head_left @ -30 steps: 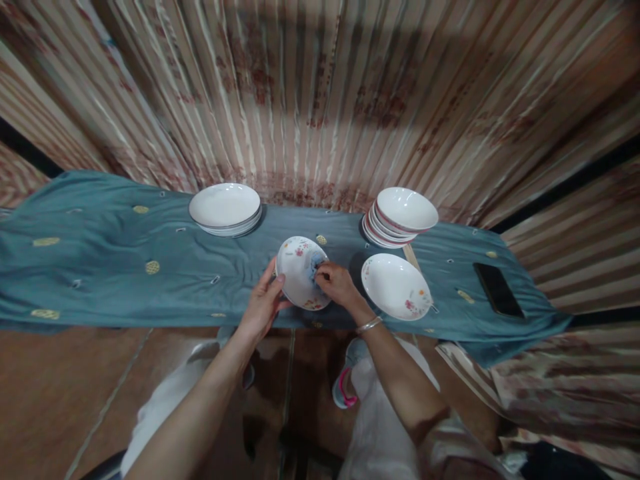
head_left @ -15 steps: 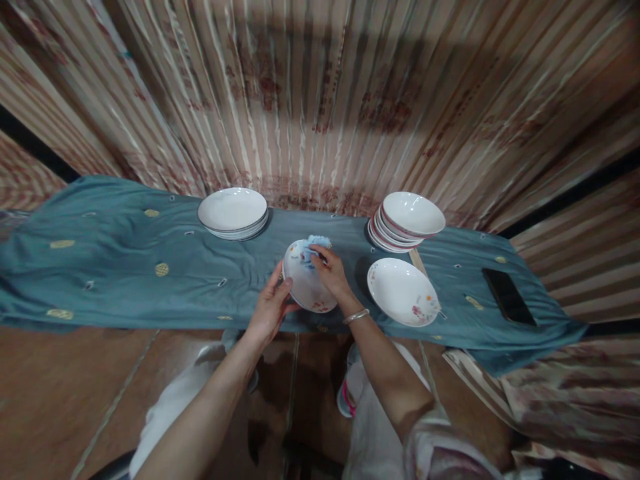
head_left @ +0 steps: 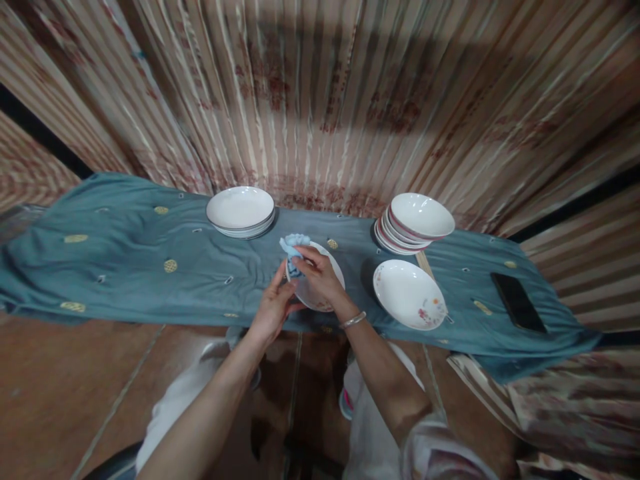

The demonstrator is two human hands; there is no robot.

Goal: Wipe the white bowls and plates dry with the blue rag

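Observation:
My left hand (head_left: 274, 303) grips the left rim of a white plate (head_left: 313, 297), thumb on top and fingers beneath. A light blue cloth (head_left: 294, 248) is bunched in my right hand (head_left: 319, 275), pressed against the plate's upper left edge. My right hand and the cloth cover much of the plate's face; a bit of floral pattern shows at its lower rim. To the right lies a single white dish (head_left: 406, 293) with printed flowers. Behind it rises a stack of white bowls (head_left: 421, 215) with reddish rims.
A stack of white plates (head_left: 241, 208) stands at the back left of the teal tablecloth (head_left: 130, 267). A black phone (head_left: 517, 301) lies at the right end. Striped curtain (head_left: 320, 100) hangs close behind the table.
My right hand has moved the cloth leftward across the plate, from its top edge to its upper left edge. My left hand keeps its hold on the rim.

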